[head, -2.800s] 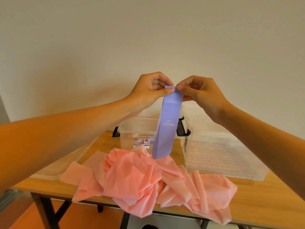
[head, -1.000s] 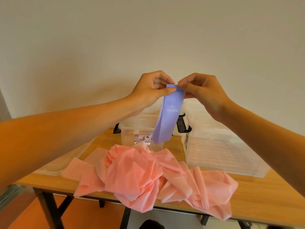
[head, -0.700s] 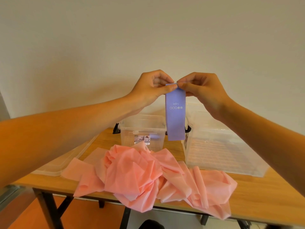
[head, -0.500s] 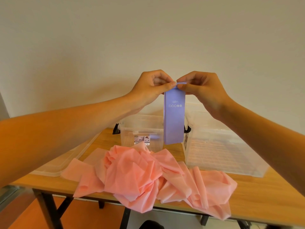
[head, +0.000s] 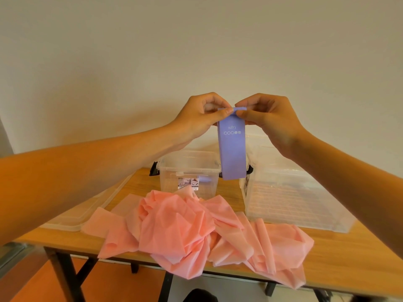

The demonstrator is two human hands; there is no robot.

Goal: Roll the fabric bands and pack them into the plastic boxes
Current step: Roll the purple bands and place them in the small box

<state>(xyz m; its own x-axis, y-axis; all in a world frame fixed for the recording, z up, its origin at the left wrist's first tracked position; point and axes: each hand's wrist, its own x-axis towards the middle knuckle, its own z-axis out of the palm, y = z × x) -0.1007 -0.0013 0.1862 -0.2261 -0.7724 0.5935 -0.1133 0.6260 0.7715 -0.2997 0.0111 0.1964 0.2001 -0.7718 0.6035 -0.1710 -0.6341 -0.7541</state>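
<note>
A smooth, flat purple band (head: 232, 153) hangs in mid-air, its curled top edge pinched by the left hand (head: 200, 114) and right hand (head: 268, 118). At its 6 o'clock, thin crumpled pink fabric (head: 185, 227) heaps on a wooden table (head: 327, 258). The band partly hides two clear plastic boxes, a small box (head: 187, 168) and a ribbed large box (head: 294, 192). A clear lid (head: 72, 216) lies at 8 o'clock.

The wooden table (head: 340, 273) stands in front of me, its top a warm honey-brown with visible grain. Under it, black metal legs (head: 65, 273) cross at an angle on the left side. Behind the table rises a plain pale wall (head: 196, 51). Below the table the floor (head: 109, 284) is orange. Left of the table, low down, a grey strip (head: 11, 256) runs slantwise; I cannot tell what it is. Under the table's front edge sits a dark rounded shape (head: 199, 296), too cut off to name.
</note>
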